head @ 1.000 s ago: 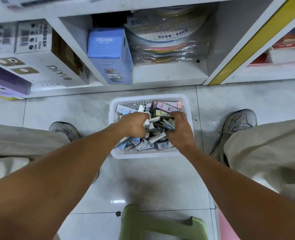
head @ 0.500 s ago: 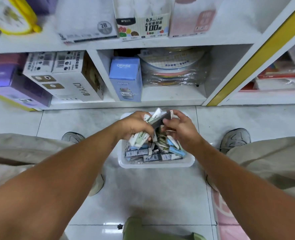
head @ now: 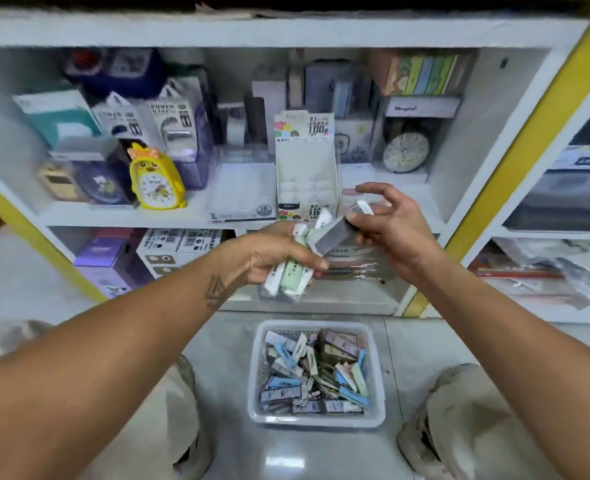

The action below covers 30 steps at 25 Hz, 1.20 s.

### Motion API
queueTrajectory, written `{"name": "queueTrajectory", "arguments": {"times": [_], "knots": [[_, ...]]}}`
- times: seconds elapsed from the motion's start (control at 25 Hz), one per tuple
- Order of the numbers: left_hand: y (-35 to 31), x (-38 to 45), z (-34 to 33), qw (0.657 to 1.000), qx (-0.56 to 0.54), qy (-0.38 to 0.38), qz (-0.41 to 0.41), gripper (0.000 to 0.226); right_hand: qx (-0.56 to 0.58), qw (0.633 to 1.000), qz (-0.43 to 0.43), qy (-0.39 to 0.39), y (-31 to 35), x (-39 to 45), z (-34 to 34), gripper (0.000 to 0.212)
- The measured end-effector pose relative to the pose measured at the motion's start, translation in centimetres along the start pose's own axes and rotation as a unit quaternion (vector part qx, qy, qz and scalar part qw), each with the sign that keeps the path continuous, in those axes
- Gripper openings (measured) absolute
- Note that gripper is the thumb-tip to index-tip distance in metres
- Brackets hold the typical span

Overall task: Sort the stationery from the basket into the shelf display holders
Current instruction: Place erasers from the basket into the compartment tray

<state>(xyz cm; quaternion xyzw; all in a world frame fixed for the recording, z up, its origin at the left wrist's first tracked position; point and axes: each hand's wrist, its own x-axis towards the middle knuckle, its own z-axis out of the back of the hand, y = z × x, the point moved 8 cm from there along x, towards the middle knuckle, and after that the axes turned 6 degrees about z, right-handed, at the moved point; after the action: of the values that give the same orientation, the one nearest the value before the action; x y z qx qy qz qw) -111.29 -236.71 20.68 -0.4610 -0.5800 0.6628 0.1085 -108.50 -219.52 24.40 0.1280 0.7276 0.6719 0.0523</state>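
Now both hands up from the basket (head: pixel 316 419) toward the shelf; left hand (head: pixel 269 252) gripping packets (head: pixel 291 271); right hand (head: pixel 388 228) pinching a grey box (head: pixel 331 237).

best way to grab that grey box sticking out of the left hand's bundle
Pinch the grey box across its long flat sides near the upper right end, coming from the right. That end juts free above the bundle held in the left hand, and the right hand already has fingertips there. Its lower end sits against the left thumb.

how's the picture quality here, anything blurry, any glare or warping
Head view: shelf goods are smeared and soft; hands, left and right, only slightly blurred; basket fairly crisp; bright glare on the floor tile; wide-angle warping bends the shelf edges.
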Motion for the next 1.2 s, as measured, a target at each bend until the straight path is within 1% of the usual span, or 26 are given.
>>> {"name": "queueTrajectory", "arguments": {"times": [0.04,0.12,0.24,0.28,0.36,0.44,0.48,0.6,0.64,0.8,0.88,0.96,1.0,1.08,1.2], "knots": [[-1.4,-1.0,0.2,1.000,0.005,-0.008,-0.009,0.031,-0.010,0.999,0.030,-0.012,2.4,0.5,0.1,0.036],[-3.8,-2.7,1.1,0.999,0.007,-0.045,-0.019,0.028,-0.046,0.996,0.071,-0.033,6.3,1.5,0.4,0.028],[-6.8,-4.5,2.8,0.992,-0.036,-0.113,-0.034,0.022,-0.164,0.981,0.099,-0.018,9.9,3.1,-0.2,0.008],[-7.7,-4.7,3.3,0.990,-0.058,-0.124,-0.040,0.021,-0.196,0.975,0.106,-0.009,10.6,3.6,-0.6,0.006],[-9.2,-4.7,4.1,0.986,-0.095,-0.131,-0.047,0.018,-0.254,0.961,0.112,0.006,11.4,4.9,-1.6,0.011],[-10.0,-4.2,4.8,0.986,-0.107,-0.127,-0.035,0.012,-0.293,0.949,0.118,0.024,11.6,6.5,-2.7,0.012],[-10.2,-3.7,5.2,0.987,-0.103,-0.125,-0.025,0.010,-0.314,0.940,0.130,0.032,11.6,7.5,-3.4,0.010],[-10.7,-2.5,6.4,0.987,-0.102,-0.126,-0.012,0.008,-0.442,0.880,0.168,0.028,11.1,9.7,-4.9,0.008],[-10.9,-2.0,7.0,0.986,-0.100,-0.130,-0.010,0.008,-0.466,0.867,0.176,0.023,10.7,10.3,-5.3,0.008],[-11.2,-0.7,9.5,0.983,-0.094,-0.157,0.001,0.008,-0.504,0.830,0.237,0.016,9.8,12.5,-6.5,0.015],[-10.7,-0.1,10.2,0.981,-0.105,-0.160,0.016,0.009,-0.537,0.799,0.270,0.015,10.0,13.1,-6.5,0.017],[-10.0,0.1,10.3,0.981,-0.113,-0.154,0.031,0.011,-0.573,0.762,0.298,0.034,9.6,13.3,-6.8,0.016],[-9.8,0.3,10.3,0.982,-0.111,-0.149,0.037,0.011,-0.584,0.754,0.298,0.046,9.1,13.4,-6.9,0.015],[-9.7,0.4,10.2,0.983,-0.105,-0.146,0.043,0.011,-0.594,0.750,0.285,0.059,8.3,14.0,-6.8,0.014],[-10.2,0.7,10.0,0.982,-0.107,-0.151,0.027,0.020,-0.588,0.757,0.282,0.031,8.7,14.6,-5.9,0.012]]}}
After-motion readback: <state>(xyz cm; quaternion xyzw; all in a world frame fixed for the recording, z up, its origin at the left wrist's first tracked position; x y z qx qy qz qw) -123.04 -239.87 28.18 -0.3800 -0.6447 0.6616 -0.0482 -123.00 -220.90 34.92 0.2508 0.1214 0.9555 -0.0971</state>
